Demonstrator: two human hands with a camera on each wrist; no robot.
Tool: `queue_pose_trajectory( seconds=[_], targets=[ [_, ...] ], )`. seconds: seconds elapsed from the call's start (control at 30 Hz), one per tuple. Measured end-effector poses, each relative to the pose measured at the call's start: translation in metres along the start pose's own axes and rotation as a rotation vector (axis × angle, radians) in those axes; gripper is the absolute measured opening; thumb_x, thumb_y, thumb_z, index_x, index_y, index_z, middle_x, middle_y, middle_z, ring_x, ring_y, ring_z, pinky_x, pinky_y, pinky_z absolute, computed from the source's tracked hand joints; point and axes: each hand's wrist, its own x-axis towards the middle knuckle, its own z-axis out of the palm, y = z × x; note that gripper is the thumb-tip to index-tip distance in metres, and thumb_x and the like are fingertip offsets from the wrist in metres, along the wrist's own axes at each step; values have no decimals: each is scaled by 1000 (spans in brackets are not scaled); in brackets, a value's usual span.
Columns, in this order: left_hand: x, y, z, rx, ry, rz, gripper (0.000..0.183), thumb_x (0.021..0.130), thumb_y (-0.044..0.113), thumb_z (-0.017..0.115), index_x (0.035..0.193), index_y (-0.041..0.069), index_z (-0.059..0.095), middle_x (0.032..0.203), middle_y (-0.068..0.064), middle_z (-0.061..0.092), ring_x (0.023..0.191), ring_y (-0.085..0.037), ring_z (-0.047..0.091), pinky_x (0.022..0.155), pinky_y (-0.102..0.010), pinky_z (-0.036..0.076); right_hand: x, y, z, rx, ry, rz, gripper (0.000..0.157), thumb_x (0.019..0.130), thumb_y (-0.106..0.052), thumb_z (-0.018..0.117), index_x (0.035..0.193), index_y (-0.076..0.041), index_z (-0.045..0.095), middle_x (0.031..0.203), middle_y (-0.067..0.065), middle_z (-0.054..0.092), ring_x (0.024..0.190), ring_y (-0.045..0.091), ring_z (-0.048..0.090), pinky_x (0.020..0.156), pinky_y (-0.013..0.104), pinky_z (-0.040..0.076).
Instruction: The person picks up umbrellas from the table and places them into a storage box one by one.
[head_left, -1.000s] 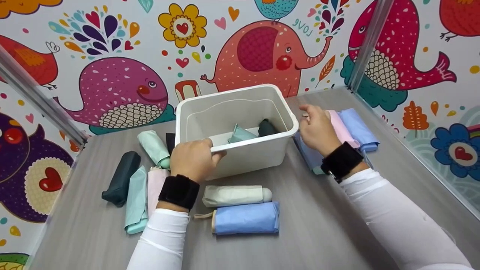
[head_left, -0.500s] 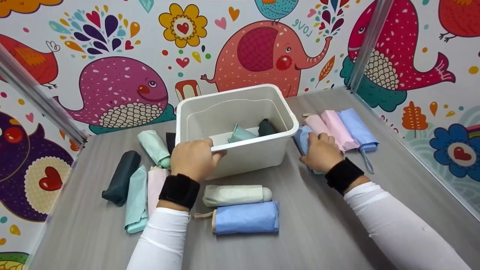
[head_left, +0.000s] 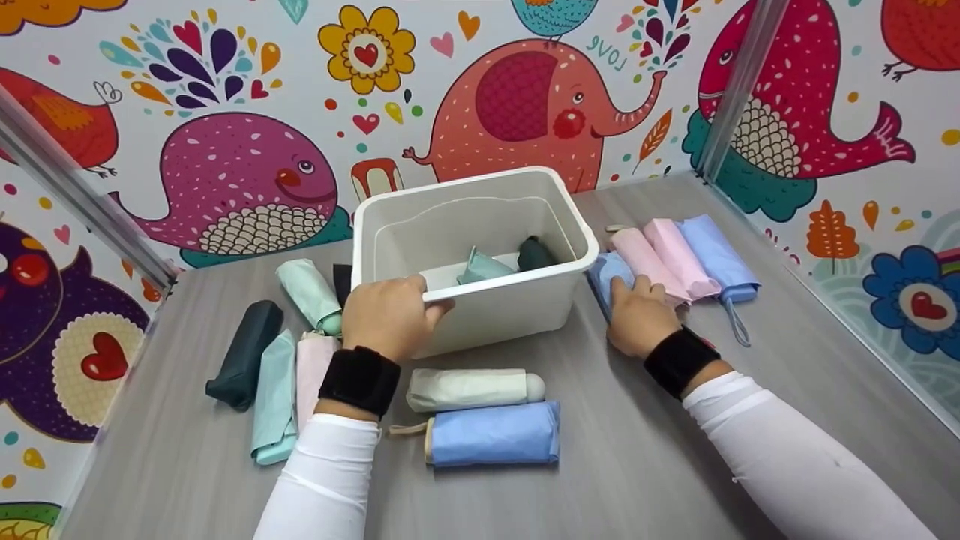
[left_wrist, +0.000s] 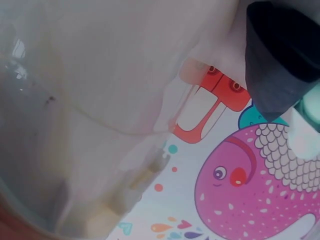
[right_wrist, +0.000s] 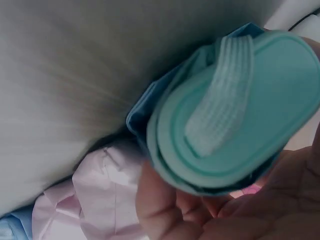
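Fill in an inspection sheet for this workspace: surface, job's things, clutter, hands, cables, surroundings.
Surface: grey wood-grain tabletop.
Job's things: white bin containing a teal item and a dark item; blue umbrella with a teal end, right of the bin.
Clutter: other folded umbrellas, including a dark green umbrella on the left and a white umbrella in front.
Hands: left hand grips the bin's rim; right hand grips the blue umbrella.
Cables: nothing seen.
Surroundings: cartoon-printed walls.

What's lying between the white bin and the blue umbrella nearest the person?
A cream folded umbrella, with a strip of bare tabletop between it and the white bin, as the head view shows.
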Motion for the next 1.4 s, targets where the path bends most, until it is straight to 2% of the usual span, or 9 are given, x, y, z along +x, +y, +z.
queue_pose_trajectory(
  seconds=[0.2,0.33,0.5,0.67,0.87,1.1,1.3,1.4],
  targets=[
    [0,0,0,0,-5,-4,52,94,60,69,75,12,64,58,-5,57,60,-33,64,58,-51,49,0,2,-1,-1,-23,-6,63,88,-9,60,147,6,42,121,40,49,94,58,59,74,67,53],
    [1,1,0,1,-7,-5,52,95,60,69,76,12,65,59,-5,57,61,-33,64,58,-51,49,-1,3,-1,0,-11,-19,62,87,-7,60,144,7,43,118,39,50,79,52,64,66,64,55],
    [1,0,0,-3,1,-5,52,94,60,69,74,12,64,58,-6,58,61,-34,65,58,-51,49,-1,3,0,-15,2,-33,59,88,-6,58,142,8,42,114,39,51,73,49,65,61,61,54],
    [1,2,1,-4,12,-8,52,94,60,69,75,12,65,60,-7,61,61,-34,65,58,-51,49,-2,5,-2,-4,-10,-46,61,90,-7,55,147,10,38,113,40,51,75,49,66,68,64,55],
    [2,3,1,-3,2,-12,52,94,61,69,74,13,62,60,-6,60,62,-34,65,59,-52,49,-2,6,-17,94,-68,-5,66,92,-10,53,152,9,35,124,44,49,78,47,67,73,66,55],
    [2,3,2,-3,-6,-15,52,94,62,68,75,13,63,61,-6,61,63,-35,66,60,-52,49,0,-1,-49,226,40,24,71,94,-14,52,159,5,30,134,42,46,96,51,64,89,66,52],
    [2,2,1,-4,-5,-26,52,94,62,68,74,14,62,61,-6,61,63,-35,66,60,-52,49,2,-12,-71,252,69,34,74,94,-15,51,163,1,27,146,41,41,102,51,62,95,66,51],
    [2,2,1,-3,-3,-24,52,94,61,69,75,13,63,61,-7,61,63,-35,66,60,-52,49,4,-17,-83,277,113,41,75,94,-15,52,164,-1,27,149,39,40,108,52,61,97,67,49]
  ],
)
